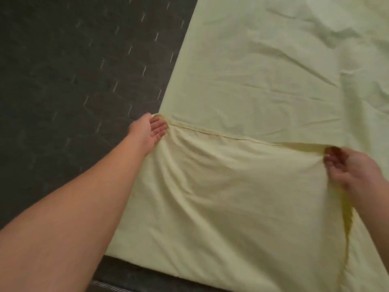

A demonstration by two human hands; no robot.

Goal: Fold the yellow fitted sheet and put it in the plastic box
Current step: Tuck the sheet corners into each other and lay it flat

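- Furthest left, a dark grey quilted mattress (69, 66) lies bare, stitched with short pale dashes. A ribbed border runs along its near edge at the bottom of the view.
- Next, the bare left forearm reaches diagonally up from the lower left corner across that mattress.
- The left hand (148, 131) holds the gathered corner of the yellow fitted sheet (263, 66) where the cloth meets the mattress. Its fingers (159, 128) lie close together and nearly straight, with the tips tucked under the cloth. The thumb is covered by the corner.
- From that corner, creases fan out over the near flap, which is lifted towards the person. A stitched hem (221, 136) runs taut to the right.
- Beyond the hem, the rest of the sheet lies spread and lightly wrinkled over the mattress, filling the right of the view.
- At the right, the right hand (347, 167) pinches the hem. Its fingers (331, 159) are curled and bunched on the cloth, and are slightly blurred.
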